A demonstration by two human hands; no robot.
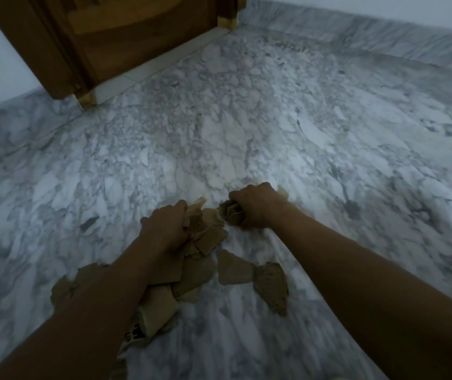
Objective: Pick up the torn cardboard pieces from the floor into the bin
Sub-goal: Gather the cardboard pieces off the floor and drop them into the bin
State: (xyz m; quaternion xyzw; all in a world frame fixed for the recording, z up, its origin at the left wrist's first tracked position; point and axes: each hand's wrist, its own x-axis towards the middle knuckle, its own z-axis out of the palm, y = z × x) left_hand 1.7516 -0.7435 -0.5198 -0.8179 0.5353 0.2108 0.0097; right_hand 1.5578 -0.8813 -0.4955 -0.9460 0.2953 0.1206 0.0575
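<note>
Right hand (255, 207): fist curled tight round a crumpled cardboard wad (230, 213), knuckles up, low over the marble floor (274, 119). A pale scrap (282, 192) sticks out past the far side of the fist.

Left hand (167, 229): fingers curled down into a bunch of torn pieces (205, 237), gripping several at once. One pale edge pokes up above the fingertips. The hands are close together but apart; the wad and the bunch nearly meet between them.

Rest of the torn cardboard is on the floor, nearer the camera:
- two loose pieces (233, 268) just right of the left wrist, edges touching each other, lying flat
- main pile (161, 305) under and beside the left forearm, pieces overlapping
- one big ragged piece (65, 286) on the left side of that forearm, partly hidden by it

A pale lattice-patterned thing (132, 334) shows at the near end of the pile, mostly covered by cardboard and the arm. Could be the bin; cannot tell. No other bin in view.

Both forearms are bare and reach in from the bottom edge.

Farther out: grey-white veined floor all round. A brown wooden door (137, 37) stands at top left with a pale threshold strip (164, 61) along its foot. Marble skirting (384, 42) runs along the walls at top right and left. Dim light, edges of frame soft.
</note>
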